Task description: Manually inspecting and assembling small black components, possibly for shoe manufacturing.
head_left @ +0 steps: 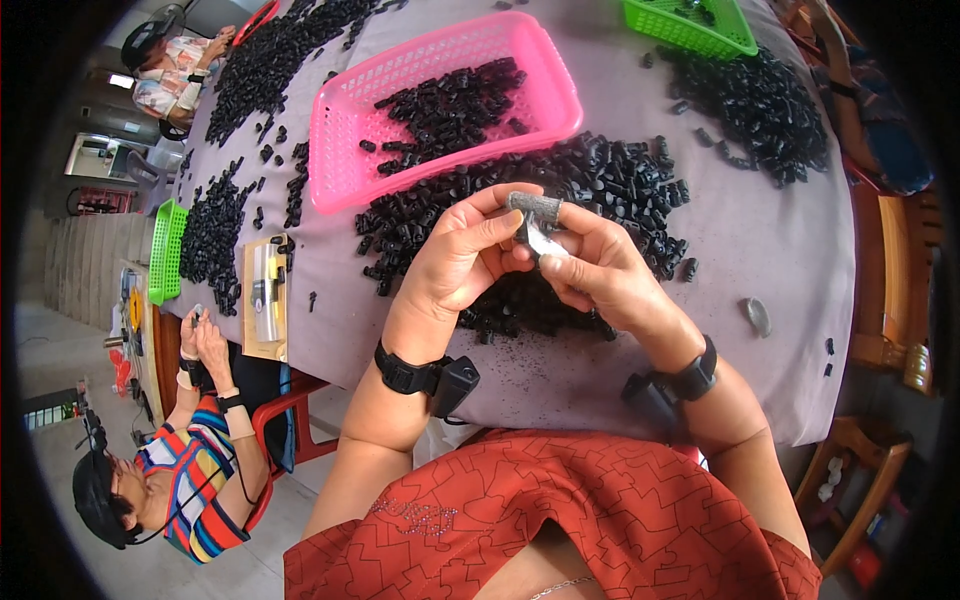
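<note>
My left hand (pixel 462 245) and my right hand (pixel 607 262) meet above a heap of small black cylindrical parts (pixel 415 225). A shiny silver blade-like piece (pixel 541 241) sits between them, pinched by my right thumb and fingers. Over the tip of my right index finger lies a grey speckled tube (pixel 537 206), which looks like a finger cover. My left thumb and index finger are closed beside the tube and the silver piece; what they grip is mostly hidden. Each wrist wears a black band with a device.
Behind the heap stands a pink basket (pixel 335 185) with black parts inside. Green baskets stand at the far right (pixel 740 42) and left edge (pixel 168 250). A flat grey oval piece (pixel 757 316) lies right. Other people work around the table, one at left (pixel 205 440).
</note>
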Tool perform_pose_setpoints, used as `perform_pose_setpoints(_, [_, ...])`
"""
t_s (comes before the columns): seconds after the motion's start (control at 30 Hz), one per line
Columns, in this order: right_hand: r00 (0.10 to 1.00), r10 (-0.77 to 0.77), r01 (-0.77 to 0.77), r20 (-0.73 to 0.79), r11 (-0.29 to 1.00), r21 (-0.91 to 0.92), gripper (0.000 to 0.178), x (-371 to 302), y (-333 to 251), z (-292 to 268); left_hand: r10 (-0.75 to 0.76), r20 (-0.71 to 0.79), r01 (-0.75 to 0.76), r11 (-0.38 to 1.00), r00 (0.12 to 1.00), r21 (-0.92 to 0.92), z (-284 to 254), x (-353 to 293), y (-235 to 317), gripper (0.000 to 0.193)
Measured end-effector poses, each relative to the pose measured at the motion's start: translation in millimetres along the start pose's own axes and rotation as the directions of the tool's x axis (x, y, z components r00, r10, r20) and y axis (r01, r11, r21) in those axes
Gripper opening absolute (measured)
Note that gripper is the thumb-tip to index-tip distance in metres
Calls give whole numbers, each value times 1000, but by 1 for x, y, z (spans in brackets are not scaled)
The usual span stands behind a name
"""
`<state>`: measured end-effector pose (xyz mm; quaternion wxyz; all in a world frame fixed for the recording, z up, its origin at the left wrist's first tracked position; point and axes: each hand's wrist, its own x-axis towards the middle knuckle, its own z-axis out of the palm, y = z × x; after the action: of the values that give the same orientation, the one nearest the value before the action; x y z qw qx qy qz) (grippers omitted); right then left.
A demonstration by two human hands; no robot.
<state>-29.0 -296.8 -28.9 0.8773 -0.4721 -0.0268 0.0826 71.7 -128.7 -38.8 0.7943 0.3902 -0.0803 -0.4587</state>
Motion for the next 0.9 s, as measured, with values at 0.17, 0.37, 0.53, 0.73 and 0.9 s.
perform_pose_setpoints(0.17, [1000, 19, -19, 21, 1000, -18, 51, 0, 1, 0, 5, 29, -6, 1000, 1000, 16, -2, 0, 0, 37])
perform_pose_setpoints(0.37, [1000, 19, -19, 9, 999, -26, 50, 0, -1, 0, 2, 51, -2, 1000, 999, 8, -3, 1, 0, 36])
perform_pose_setpoints(0.53, [1000, 10, -10, -5, 999, -30, 49, 0, 1, -2, -16, 58, 17, 1000, 998, -19, -4, 1, -1, 37])
perform_pose_setpoints(0.73, [999, 13, -13, 31, 1000, -14, 52, 0, 1, -3, -11, 87, 14, 999, 996, -30, -7, 1, -1, 37])
perform_pose_setpoints(0.9, [999, 26, -25, 38, 999, -20, 55, 0, 1, -3, -10, 60, 11, 1000, 998, -18, -5, 1, -1, 38])
